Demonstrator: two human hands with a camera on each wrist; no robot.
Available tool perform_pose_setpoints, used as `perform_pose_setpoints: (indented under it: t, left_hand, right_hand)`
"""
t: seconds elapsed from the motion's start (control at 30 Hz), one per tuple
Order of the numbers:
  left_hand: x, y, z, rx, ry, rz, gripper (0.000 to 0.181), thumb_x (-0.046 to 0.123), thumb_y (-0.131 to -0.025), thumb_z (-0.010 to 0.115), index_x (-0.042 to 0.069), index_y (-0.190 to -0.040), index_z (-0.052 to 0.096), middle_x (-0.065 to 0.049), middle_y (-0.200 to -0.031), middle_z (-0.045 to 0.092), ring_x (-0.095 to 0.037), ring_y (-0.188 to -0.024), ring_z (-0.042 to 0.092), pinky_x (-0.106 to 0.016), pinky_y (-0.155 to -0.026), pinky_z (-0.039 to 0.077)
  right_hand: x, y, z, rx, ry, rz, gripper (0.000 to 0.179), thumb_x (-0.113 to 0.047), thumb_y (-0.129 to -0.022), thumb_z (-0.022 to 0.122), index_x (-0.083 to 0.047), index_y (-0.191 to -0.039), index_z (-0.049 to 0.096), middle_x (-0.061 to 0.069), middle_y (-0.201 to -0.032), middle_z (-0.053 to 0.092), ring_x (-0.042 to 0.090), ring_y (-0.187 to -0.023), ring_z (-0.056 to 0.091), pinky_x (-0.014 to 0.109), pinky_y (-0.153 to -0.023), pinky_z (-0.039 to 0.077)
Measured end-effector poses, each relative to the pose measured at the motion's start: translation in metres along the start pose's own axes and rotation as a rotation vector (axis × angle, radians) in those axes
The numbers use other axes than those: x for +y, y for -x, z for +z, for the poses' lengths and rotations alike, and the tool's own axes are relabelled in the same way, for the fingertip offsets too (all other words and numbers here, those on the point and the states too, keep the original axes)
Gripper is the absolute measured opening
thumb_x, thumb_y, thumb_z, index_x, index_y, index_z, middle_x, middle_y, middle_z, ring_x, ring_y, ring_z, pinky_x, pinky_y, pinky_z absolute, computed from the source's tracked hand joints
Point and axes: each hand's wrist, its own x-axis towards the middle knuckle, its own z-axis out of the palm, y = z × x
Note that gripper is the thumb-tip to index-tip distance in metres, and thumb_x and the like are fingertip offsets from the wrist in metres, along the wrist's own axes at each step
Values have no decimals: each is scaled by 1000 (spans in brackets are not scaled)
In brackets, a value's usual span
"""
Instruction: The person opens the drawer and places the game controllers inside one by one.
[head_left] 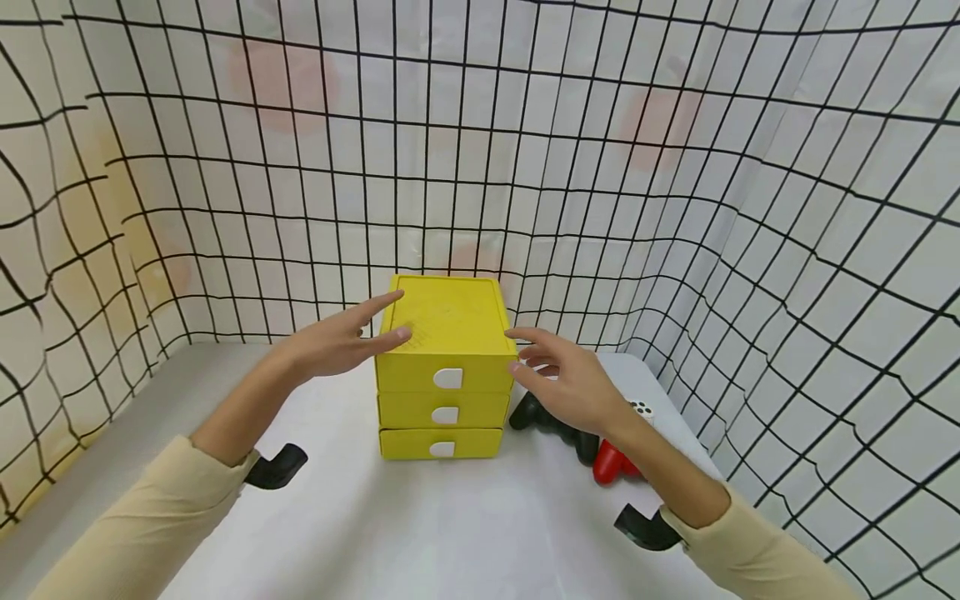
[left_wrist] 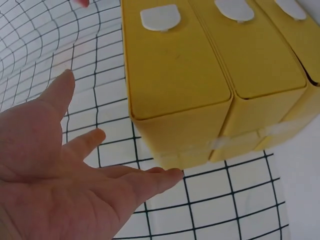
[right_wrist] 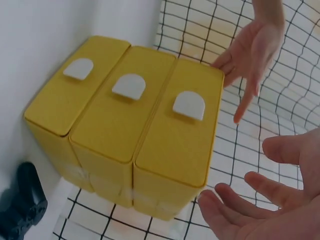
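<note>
A yellow box of three stacked drawers (head_left: pixel 450 312) stands on the white table, each drawer front bearing a white rounded pull tab (head_left: pixel 448 378). My left hand (head_left: pixel 337 337) is at its upper left side, fingers extended and apart, with fingertips overlapping the top's left edge in the head view. At the upper right edge is my right hand (head_left: pixel 570 383), its fingers loosely bent and holding nothing. In the left wrist view the left palm (left_wrist: pixel 55 185) faces up beside the box. The right wrist view has the right fingers (right_wrist: pixel 225 212) close to the top drawer's corner. All the drawers are pushed in.
Right of the box lies a black game controller (head_left: pixel 555 427), partly behind the right hand. Beside it are a red controller-like object (head_left: pixel 611 461) and a white piece with black dots (head_left: pixel 642 409), both partly hidden by the forearm. Black wire mesh (head_left: pixel 465 192) walls surround the table.
</note>
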Motion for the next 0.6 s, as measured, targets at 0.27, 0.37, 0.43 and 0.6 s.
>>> perform_pose_setpoints:
  t: [0.27,0.37,0.43,0.6]
  left_hand:
    - [-1,-12,5,-19,28,-58,67,52,-91,56,36,-149,26,-14,-153,28,-38,-138,28,-67,-102,31]
    - [-2,-14,5,-21,73,-53,63,45,-92,59,32,-148,34,-15,-152,29,-39,-137,29,-64,-103,33]
    - [-4,-15,5,-23,114,-43,60,39,-91,62,28,-146,38,-15,-152,30,-39,-137,30,-62,-104,34]
    - [-10,-18,5,-21,177,-50,59,36,-89,67,22,-142,45,-17,-149,35,-37,-133,37,-56,-106,36]
  right_hand:
    - [-5,-9,17,-37,-95,1,33,-28,-92,63,-25,-124,60,-4,-105,67,14,-97,63,35,-85,55]
    - [-5,-13,23,-44,-99,12,31,-28,-91,65,-26,-121,62,-4,-105,67,15,-97,63,35,-84,55]
    - [-5,-16,27,-51,-97,8,30,-28,-90,66,-24,-119,64,-5,-104,67,14,-96,63,34,-83,55]
    - [-4,-22,38,-65,-111,-12,27,-26,-88,68,-21,-115,67,-6,-98,68,12,-91,65,32,-80,55]
